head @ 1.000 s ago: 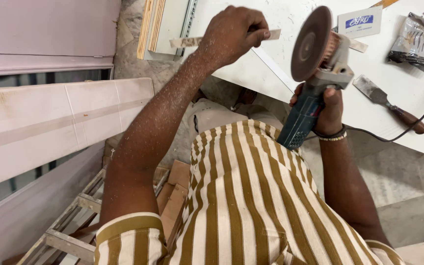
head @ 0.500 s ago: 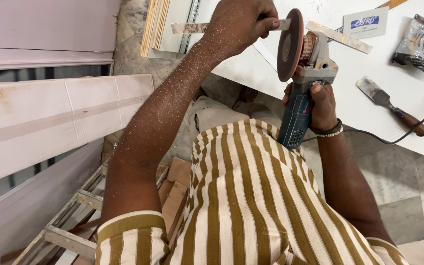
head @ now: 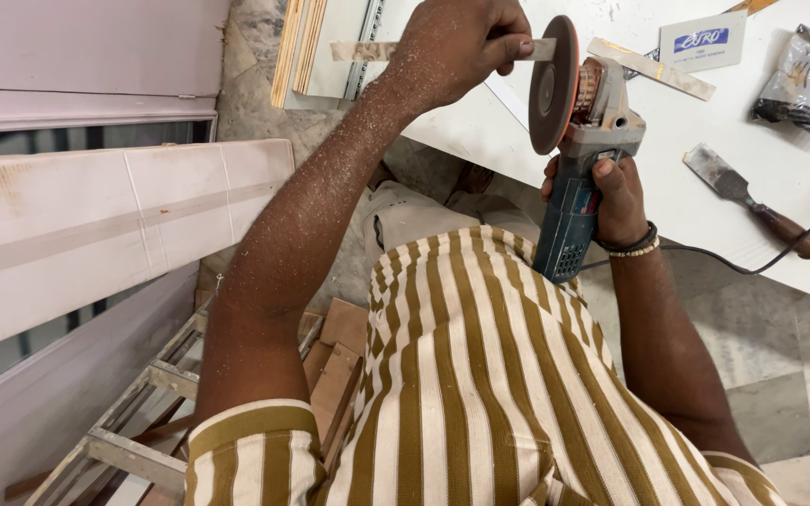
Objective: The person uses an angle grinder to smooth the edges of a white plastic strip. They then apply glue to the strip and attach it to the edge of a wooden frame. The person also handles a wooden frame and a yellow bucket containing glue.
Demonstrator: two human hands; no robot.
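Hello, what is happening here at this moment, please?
A person in a striped shirt is working at a white table. The right hand grips a blue angle grinder with its disc upright. The left hand holds a thin wooden strip, its end at the disc's face. The forearm is speckled with dust. On the table lie a chisel, another strip, a small box and a plastic bag.

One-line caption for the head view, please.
Left hand presses a thin wooden strip against the angle grinder disc held by the right hand.
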